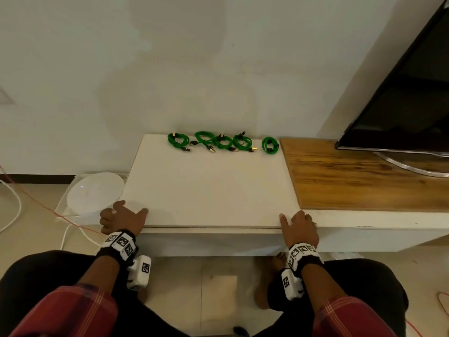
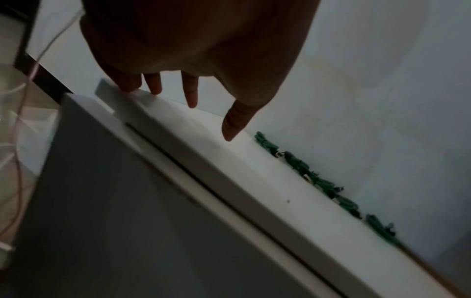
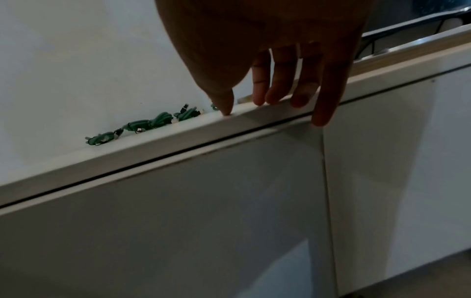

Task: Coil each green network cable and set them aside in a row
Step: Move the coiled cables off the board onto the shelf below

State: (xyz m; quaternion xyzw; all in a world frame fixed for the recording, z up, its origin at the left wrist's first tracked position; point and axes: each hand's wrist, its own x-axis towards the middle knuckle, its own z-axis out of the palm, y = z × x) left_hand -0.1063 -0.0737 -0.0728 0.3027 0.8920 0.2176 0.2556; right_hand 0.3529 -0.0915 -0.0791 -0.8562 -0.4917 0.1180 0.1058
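Along the wall edge of the white board [image 1: 209, 186], five coiled green cables [image 1: 222, 142] lie in a row; left hand [image 1: 122, 218] and right hand [image 1: 300, 227] rest at its near corners, fingers relaxed, holding nothing. From the left wrist, fingertips [image 2: 192, 100] touch the board, cables [image 2: 318, 181] beyond. From the right wrist, fingers [image 3: 280, 88] drape over the edge, cables [image 3: 158, 123] behind.

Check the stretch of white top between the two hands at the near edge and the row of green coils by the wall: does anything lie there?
Nothing does. In the head view, the white top is bare from left hand and right hand to the green coils.
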